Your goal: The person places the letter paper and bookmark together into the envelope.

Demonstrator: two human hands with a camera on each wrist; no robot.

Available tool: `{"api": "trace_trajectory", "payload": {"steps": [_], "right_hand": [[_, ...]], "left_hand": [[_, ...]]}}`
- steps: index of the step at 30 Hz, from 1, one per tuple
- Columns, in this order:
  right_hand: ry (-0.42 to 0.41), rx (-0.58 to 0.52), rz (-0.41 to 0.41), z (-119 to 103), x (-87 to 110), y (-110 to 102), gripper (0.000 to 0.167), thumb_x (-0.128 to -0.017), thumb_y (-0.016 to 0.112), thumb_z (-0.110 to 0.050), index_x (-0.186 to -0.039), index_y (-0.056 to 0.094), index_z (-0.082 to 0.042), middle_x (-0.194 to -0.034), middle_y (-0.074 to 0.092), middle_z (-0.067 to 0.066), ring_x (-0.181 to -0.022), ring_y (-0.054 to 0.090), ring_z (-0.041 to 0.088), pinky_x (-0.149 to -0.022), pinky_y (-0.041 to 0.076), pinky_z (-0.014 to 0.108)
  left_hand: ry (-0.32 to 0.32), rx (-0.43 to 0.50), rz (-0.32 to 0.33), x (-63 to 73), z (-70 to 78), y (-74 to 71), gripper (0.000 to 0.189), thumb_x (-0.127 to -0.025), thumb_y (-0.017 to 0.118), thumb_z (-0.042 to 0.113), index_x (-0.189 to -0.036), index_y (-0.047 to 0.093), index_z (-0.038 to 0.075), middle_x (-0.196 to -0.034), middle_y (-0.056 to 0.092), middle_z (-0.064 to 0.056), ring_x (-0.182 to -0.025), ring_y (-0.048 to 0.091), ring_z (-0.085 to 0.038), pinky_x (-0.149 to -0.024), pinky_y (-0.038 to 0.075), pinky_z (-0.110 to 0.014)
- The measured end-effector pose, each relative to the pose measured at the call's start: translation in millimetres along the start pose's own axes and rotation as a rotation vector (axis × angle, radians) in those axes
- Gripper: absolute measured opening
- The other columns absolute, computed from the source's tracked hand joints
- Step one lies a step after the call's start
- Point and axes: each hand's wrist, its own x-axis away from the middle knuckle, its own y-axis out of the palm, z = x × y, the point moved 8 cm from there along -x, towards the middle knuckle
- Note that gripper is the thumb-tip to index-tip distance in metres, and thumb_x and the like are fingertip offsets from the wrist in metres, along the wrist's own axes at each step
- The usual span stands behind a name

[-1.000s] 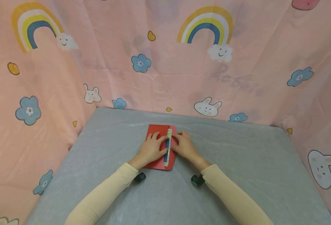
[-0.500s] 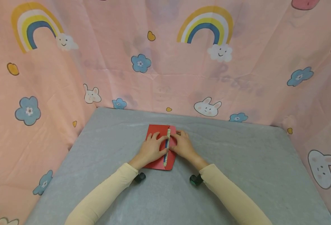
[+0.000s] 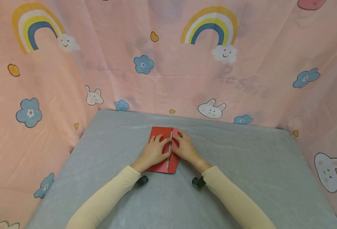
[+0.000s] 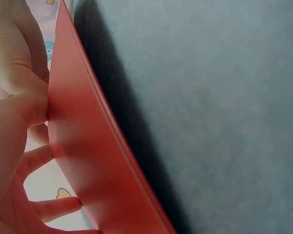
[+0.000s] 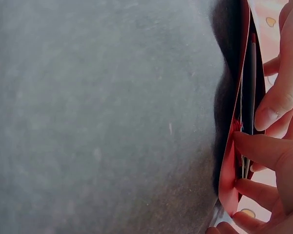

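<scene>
A red envelope (image 3: 160,131) lies on the grey tabletop in the head view, its pinkish-red flap (image 3: 172,165) spread out to the right. Only a thin strip of a patterned paper (image 3: 168,163), perhaps a banknote, shows along the pocket's mouth. My left hand (image 3: 154,152) rests across the envelope, thumb and index finger at the mouth's edge. Its fingers touch the red panel (image 4: 88,122) in the left wrist view. With its fingertips, my right hand (image 3: 185,148) presses at the paper strip over the flap. The right wrist view looks into the dark pocket (image 5: 249,83), bulging slightly apart.
Grey cloth (image 3: 243,171) covers the table around the envelope. A pink curtain (image 3: 168,86) with rainbows, rabbits and flowers hangs behind it and at both sides. A dark wrist camera (image 3: 142,180) sits under the left wrist, another dark camera (image 3: 197,182) under the right.
The patterned paper has slid leftward into the envelope, its blue part now hidden and only a thin strip showing. My right hand has moved slightly left with it; the left hand stays put.
</scene>
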Motion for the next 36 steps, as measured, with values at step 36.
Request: {"api": "trace_trajectory", "payload": {"steps": [36], "right_hand": [[-0.019,-0.047,0.002,-4.1,-1.6,2.3,0.057,-0.081,0.077,-0.019,-0.134,0.061,-0.006,-0.155,0.036,0.020,-0.137,0.039,0.044,-0.110,0.035,0.063]], "left_hand": [[0.019,0.004,-0.003,1.3,1.4,-1.1,0.058,-0.086,0.071,0.042,-0.139,0.054,0.027,-0.146,0.047,-0.017,-0.132,0.046,-0.044,-0.095,0.052,-0.059]]}}
